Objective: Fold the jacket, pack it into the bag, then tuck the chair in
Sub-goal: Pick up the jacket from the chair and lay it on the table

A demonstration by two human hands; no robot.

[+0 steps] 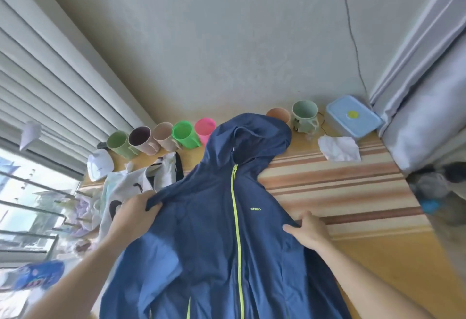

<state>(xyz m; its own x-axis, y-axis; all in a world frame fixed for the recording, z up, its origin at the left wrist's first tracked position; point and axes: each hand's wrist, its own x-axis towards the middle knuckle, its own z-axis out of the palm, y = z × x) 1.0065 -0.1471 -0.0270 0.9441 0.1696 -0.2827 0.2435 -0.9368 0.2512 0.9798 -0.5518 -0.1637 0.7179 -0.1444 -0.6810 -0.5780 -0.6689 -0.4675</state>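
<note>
A navy hooded jacket (216,230) lies front-up along the tabletop (393,263), its hood toward the far edge near a row of cups (161,138) against the wall, its hem running off the near edge of the view. A lime-yellow zipper (236,217) is closed down the middle, and a small yellow logo sits on the chest. The fabric is thin and lightly wrinkled; both sleeves fall out of sight below.

The left hand (133,214) is closed on the jacket's shoulder on that side, fingers curled over a pinched fold of cloth and lifting it slightly. The right hand (309,230) rests on the opposite shoulder seam with fingers spread and mostly flat; whether it pinches any cloth underneath cannot be told.

A white patterned bag (131,187) lies crumpled by the left edge of the tabletop, partly under the jacket's shoulder. A striped mat (340,182) covers the right part, with a crumpled tissue (339,148) and a blue lidded box (353,118) near the far right corner.
</note>
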